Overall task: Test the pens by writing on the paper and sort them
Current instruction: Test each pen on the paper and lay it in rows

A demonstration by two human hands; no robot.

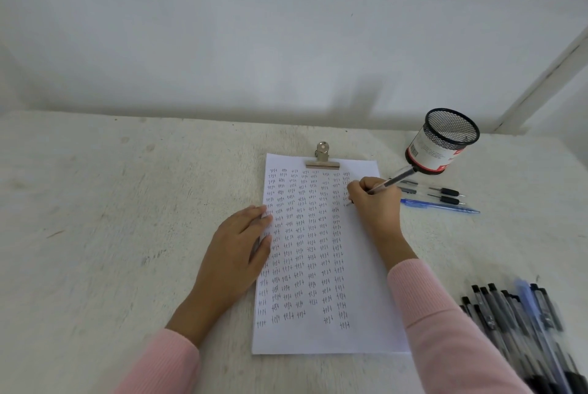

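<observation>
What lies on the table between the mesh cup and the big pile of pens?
Head view: three pens lie side by side near the cup, two clear and one blue; then bare table down to the pile.

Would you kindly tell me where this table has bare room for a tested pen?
The table left of the left hand lies bare, as does the strip behind the clip. Right is crowded: mesh cup, three pens, pen pile.
</observation>
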